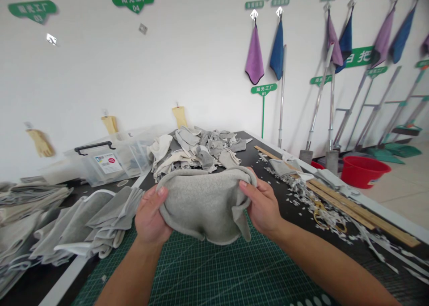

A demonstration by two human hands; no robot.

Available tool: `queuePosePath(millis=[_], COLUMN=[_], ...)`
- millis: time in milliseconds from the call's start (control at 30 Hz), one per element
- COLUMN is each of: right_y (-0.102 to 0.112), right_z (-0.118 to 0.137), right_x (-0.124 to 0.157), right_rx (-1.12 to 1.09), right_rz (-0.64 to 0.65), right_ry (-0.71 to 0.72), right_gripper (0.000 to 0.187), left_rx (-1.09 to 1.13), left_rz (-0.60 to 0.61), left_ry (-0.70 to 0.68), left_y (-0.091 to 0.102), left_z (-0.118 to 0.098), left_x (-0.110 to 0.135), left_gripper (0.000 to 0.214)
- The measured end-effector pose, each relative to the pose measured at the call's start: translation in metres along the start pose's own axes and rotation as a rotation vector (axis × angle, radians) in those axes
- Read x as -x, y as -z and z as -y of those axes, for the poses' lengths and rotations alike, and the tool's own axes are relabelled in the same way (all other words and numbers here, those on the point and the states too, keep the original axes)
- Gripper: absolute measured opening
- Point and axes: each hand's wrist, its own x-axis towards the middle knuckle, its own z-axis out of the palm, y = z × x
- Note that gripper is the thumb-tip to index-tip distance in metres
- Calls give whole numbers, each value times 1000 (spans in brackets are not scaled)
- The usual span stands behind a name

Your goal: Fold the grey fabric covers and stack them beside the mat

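Bench: black top, running away from you, with a white wall behind it. A green gridded cutting mat lies directly under your hands. To your left sit layered stacks of grey fabric pieces, soft and loosely folded, some with white edging. Ahead rises a rumpled heap of grey and off-white offcuts, and beside it stands a clear plastic storage box with a black handle. To the right, past the mat, long wooden rulers lie among scattered grey-and-white trimmings (these look like snipped fabric), with gold-coloured scissors lying among them. Off the bench on the right stands a red plastic basin.

Specimen: a grey fleece piece, thick and fuzzy, curved and bulging, held above the mat and not touching it. Your left hand grips its left edge and your right hand its right edge. Both thumbs lie on the near face; your fingers are curled and pressed into the cloth, not spread, with the right-hand fingertips partly hidden behind the fold.
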Motion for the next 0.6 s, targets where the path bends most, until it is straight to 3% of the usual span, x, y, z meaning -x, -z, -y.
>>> queuePosePath(millis=[133,300,433,600], right_y=[-2,-2,0,1], right_z=[0,3,4,-3], right_x=[-5,-5,-4,-5], right_rx=[-4,-83,-109,-137], right_rz=[-20,-11,33,-52], right_ry=[47,10,-54,-167], right_gripper=[12,33,23,15], left_rx=[4,18,-2,-13], left_rz=[-31,-2,8,-14], left_ry=[5,11,21,8], left_y=[1,-11,-15,-11], left_z=[2,-1,-2,0], left_x=[0,-2,-6,-10], left_gripper=[26,36,43,38])
